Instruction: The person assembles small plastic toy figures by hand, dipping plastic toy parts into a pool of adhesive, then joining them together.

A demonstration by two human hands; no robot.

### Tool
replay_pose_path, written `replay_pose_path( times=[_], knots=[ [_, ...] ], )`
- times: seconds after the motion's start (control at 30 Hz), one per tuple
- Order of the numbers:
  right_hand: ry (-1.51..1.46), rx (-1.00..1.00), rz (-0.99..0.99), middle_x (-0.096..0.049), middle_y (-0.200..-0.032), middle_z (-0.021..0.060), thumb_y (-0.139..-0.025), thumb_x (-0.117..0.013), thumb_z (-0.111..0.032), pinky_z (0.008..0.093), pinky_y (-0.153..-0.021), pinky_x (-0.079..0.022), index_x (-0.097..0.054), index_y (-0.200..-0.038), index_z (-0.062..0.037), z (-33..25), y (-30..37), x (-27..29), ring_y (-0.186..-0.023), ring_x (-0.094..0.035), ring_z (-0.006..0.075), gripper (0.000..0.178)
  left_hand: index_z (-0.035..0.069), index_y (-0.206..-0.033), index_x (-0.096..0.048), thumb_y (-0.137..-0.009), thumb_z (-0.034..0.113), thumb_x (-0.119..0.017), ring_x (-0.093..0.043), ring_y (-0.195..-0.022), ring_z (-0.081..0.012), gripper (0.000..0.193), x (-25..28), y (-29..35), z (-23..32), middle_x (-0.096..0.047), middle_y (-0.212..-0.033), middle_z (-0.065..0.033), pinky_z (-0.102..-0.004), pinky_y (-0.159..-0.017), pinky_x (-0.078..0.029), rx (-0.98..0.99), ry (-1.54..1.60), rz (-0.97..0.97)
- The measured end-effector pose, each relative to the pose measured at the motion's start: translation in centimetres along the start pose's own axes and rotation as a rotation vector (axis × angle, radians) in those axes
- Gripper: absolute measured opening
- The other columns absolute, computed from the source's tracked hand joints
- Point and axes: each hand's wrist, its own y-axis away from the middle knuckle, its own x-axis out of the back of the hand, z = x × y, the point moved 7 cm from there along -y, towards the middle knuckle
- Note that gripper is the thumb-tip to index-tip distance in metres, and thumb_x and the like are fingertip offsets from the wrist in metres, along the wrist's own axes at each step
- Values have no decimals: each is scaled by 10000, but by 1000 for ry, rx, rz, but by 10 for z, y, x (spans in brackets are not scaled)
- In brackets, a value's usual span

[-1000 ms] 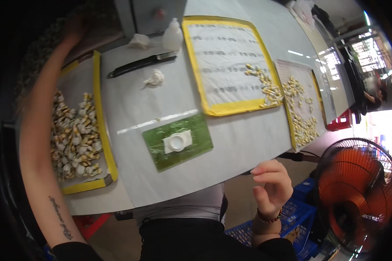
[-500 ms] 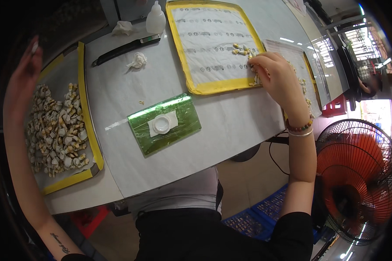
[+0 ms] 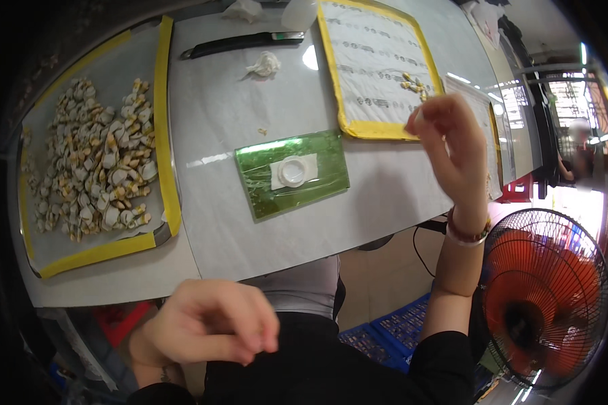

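Yellow-white pieces [image 3: 414,86], small, clustered

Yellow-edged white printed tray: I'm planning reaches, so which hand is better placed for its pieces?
Probably the right hand: it hovers nearer those small yellow-and-white pieces, while the left hand hangs farther away.

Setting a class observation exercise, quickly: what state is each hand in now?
Left hand: fingers curled toward the thumb; whether it holds anything small cannot be told.
Right hand: fingers bent; whether it holds anything cannot be told.

Left hand [image 3: 213,318] drawn back; right hand [image 3: 454,145] lifted.
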Motion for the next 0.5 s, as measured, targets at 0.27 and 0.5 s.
replay_pose_path(
  times=[0.27,0.5],
  knots=[
    [-254,93,-323,-613,-766,61,-715,-613,77,237,-586,-447,-650,-883,-16,-42,22,-68,-651,-577,148,195,-34,-1016,-561,-789,-7,-653,-622,-801,-184,246,-7,-30,-43,-601,-1039,-269,-291,-724,-525,179,252,150],
    [77,98,-151,-605,-775,86,-697,-604,93,293,-610,-474,-640,-913,-11,-49,20,-77,-697,-592,217,242,-63,-1022,-573,-794,27,-672,-639,-832,-204,264,-6,-27,-36,-615,-1022,-259,-292,-746,-540,98,305,116]
  ],
)
